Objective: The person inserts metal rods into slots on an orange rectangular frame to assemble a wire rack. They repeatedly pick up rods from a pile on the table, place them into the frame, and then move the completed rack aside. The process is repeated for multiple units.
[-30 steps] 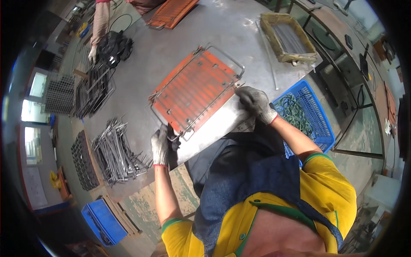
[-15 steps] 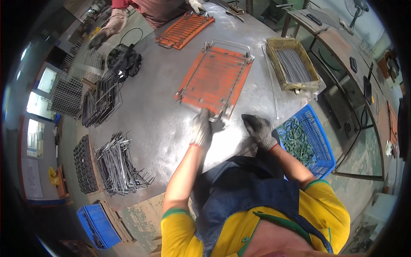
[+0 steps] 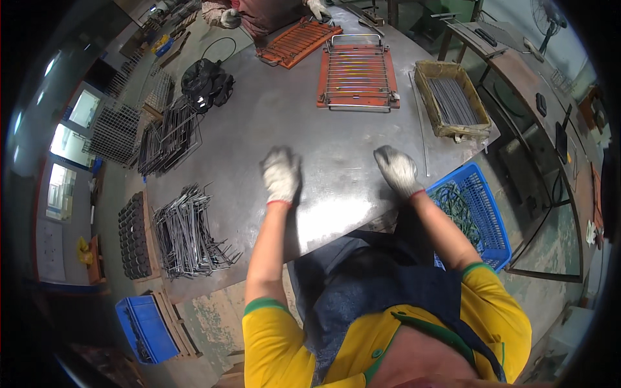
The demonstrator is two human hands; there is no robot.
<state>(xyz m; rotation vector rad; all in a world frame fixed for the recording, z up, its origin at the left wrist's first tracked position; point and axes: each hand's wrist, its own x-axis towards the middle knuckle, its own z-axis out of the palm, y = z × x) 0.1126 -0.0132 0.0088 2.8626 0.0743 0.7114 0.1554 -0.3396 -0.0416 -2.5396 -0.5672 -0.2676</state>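
Observation:
My left hand (image 3: 281, 176), in a whitish knit glove with dark fingertips, is over the metal table (image 3: 259, 116), apart from the tools and parts. Its fingers are smeared by motion, and nothing shows in it. My right hand (image 3: 396, 171), gloved alike, is near the table's front edge, left of the blue basket. Its fingers reach forward, loosely bent and holding nothing. Beyond both hands lies an orange fixture plate (image 3: 322, 90), with a row of metal rods (image 3: 359, 76) across it and a bent wire frame (image 3: 356, 37) at its far end.
Bent wire pieces (image 3: 191, 236) are heaped at left, beside wire frames (image 3: 169, 136) and a black bundle (image 3: 207, 84). At right are a rod-filled yellowish box (image 3: 482, 129) and a blue basket (image 3: 498, 236) of green strips. A co-worker's gloved hand (image 3: 318, 9) is near another orange fixture (image 3: 297, 42).
My left hand has let go of the orange fixture and moved left. The fixture now lies farther away, straightened, with its rods plainly visible. My right hand has shifted slightly forward.

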